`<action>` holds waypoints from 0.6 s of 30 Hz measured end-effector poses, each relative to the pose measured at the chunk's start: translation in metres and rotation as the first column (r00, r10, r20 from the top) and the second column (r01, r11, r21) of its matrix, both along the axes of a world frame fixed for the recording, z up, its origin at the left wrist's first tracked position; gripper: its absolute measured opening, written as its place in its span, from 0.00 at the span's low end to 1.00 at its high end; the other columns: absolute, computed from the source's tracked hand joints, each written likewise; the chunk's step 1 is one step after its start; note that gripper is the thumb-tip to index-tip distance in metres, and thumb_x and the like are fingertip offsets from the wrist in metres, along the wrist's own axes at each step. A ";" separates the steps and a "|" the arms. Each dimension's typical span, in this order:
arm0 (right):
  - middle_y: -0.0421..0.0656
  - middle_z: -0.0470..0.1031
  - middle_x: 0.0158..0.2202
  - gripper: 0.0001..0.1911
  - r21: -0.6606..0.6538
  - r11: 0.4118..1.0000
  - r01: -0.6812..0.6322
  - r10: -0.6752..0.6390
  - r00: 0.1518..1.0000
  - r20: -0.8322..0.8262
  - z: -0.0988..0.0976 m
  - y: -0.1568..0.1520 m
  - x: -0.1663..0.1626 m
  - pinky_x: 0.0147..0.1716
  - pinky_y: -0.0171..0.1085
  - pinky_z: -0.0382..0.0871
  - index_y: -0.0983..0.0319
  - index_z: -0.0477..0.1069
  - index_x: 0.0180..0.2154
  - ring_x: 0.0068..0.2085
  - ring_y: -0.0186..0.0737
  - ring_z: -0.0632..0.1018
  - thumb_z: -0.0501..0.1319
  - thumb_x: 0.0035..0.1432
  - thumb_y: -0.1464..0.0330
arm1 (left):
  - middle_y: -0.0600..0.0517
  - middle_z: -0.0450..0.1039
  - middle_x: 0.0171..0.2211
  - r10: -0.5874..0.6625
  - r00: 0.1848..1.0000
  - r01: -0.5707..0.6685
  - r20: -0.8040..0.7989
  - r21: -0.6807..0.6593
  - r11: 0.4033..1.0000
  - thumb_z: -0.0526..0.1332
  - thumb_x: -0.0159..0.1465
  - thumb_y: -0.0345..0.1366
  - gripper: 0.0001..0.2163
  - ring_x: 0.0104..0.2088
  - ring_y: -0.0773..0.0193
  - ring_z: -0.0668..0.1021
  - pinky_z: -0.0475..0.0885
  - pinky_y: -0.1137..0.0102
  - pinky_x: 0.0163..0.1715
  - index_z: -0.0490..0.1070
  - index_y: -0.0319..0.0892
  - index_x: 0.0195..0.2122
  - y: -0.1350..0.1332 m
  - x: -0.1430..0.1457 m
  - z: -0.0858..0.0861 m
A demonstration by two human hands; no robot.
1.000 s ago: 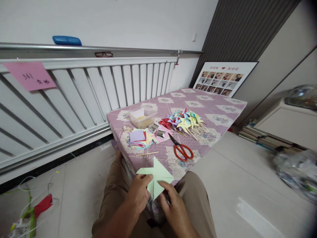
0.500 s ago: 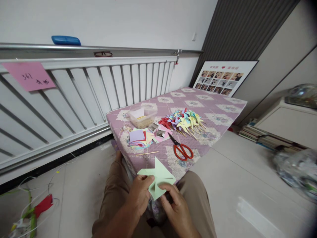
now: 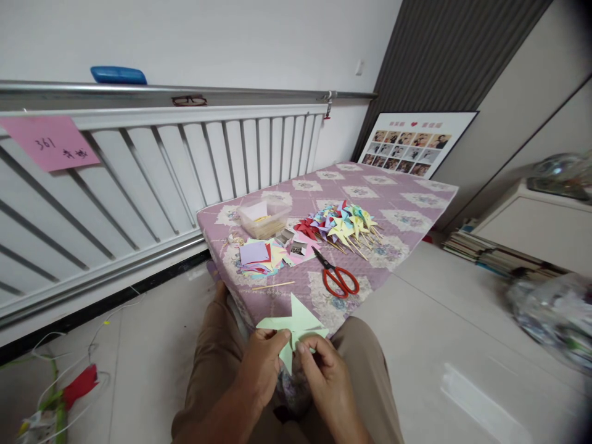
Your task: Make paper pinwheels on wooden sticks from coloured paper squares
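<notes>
A light green paper pinwheel (image 3: 300, 317), its blades partly folded in, is held over my lap at the table's near edge. My left hand (image 3: 263, 359) pinches it on the left, thumb near its centre. On the lower right, my right hand (image 3: 329, 376) grips it between thumb and fingers. Just beyond the hands lies a thin wooden stick (image 3: 274, 286). Red-handled scissors (image 3: 340, 280) rest to the right, blades pointing away. Square coloured papers (image 3: 254, 253) are stacked on the left, beside a small open box of pins (image 3: 298, 248).
Finished pinwheels on sticks (image 3: 346, 227) lie heaped mid-table. A clear plastic box (image 3: 266, 220) holds sticks. The flowered tablecloth (image 3: 319, 185) covers the table, which stands against a white radiator (image 3: 240, 154). A photo board (image 3: 416, 145) leans at the far end.
My right thumb has moved up onto the paper near its centre, and the lower right blade is now folded inward. My left hand keeps its pinch. The view has shifted slightly.
</notes>
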State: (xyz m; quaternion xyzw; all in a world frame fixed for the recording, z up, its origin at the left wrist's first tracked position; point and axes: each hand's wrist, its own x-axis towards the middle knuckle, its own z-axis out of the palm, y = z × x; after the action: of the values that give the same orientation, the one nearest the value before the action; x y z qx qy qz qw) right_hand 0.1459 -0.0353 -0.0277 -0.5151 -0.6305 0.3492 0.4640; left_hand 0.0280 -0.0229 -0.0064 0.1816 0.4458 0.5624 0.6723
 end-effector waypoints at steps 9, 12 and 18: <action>0.37 0.66 0.24 0.14 -0.027 0.999 0.045 -0.045 0.999 -0.001 0.002 0.003 -0.001 0.30 0.34 0.63 0.59 0.64 0.24 0.28 0.37 0.69 0.55 0.61 0.63 | 0.54 0.73 0.21 -0.008 1.000 0.008 0.011 -0.031 0.999 0.71 0.45 0.37 0.12 0.20 0.70 0.68 0.60 0.74 0.22 0.76 0.36 0.27 -0.004 0.002 -0.001; 0.37 0.68 0.23 0.13 0.001 0.999 0.049 -0.049 0.998 0.035 0.004 0.004 -0.001 0.30 0.33 0.63 0.59 0.65 0.23 0.29 0.37 0.70 0.55 0.60 0.64 | 0.54 0.71 0.20 -0.028 0.999 0.027 -0.035 -0.025 0.999 0.71 0.45 0.40 0.12 0.20 0.70 0.67 0.61 0.74 0.23 0.76 0.36 0.27 -0.003 0.002 -0.002; 0.37 0.68 0.23 0.13 0.025 0.997 0.069 -0.070 0.996 0.050 0.009 0.004 0.000 0.28 0.33 0.63 0.60 0.66 0.23 0.27 0.37 0.70 0.56 0.59 0.64 | 0.55 0.68 0.18 -0.059 0.987 0.061 -0.148 0.006 0.998 0.69 0.49 0.41 0.12 0.18 0.71 0.64 0.60 0.73 0.22 0.75 0.36 0.25 -0.004 0.001 -0.008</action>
State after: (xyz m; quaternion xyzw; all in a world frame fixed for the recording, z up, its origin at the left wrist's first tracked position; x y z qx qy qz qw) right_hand 0.1462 -0.0312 -0.0187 -0.5397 -0.6278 0.3124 0.4658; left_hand 0.0290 -0.0274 -0.0142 0.2395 0.4859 0.5292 0.6531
